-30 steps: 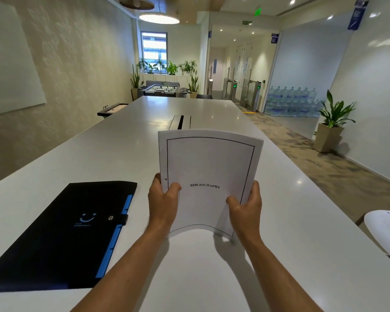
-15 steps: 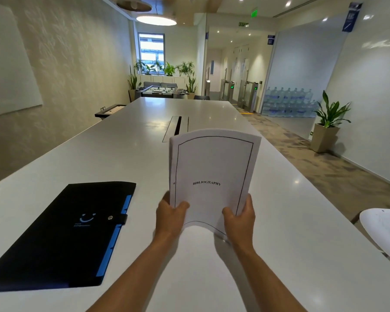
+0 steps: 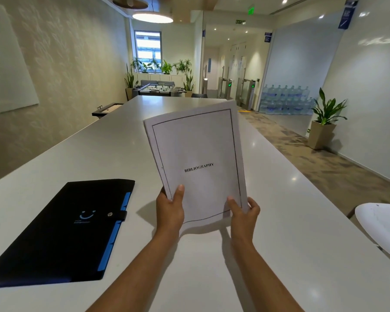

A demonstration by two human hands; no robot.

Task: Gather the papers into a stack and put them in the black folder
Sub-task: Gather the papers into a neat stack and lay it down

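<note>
**Holding the Gathered Papers Above the Counter**

Stretching away from the person, a long white counter point(image 3: 77, 158) fills most of the view. On its left side lies the black folder point(image 3: 61, 235), flat and shut, with a strap snapped across its front edge, a blue strip along that edge and a small blue smile mark on the cover. To the right of the folder and clear of it, the stack of papers point(image 3: 200, 158) is held up off the counter, tilted a little so its top leans right; the front sheet has a thin black border and the word BIBLIOGRAPHY printed in the middle. The left hand point(image 3: 170, 212) pinches the stack's lower left corner, thumb laid on the front sheet and fingers hidden behind. The right hand point(image 3: 244, 213) pinches the lower right corner in the same way, thumb on the front.
</note>
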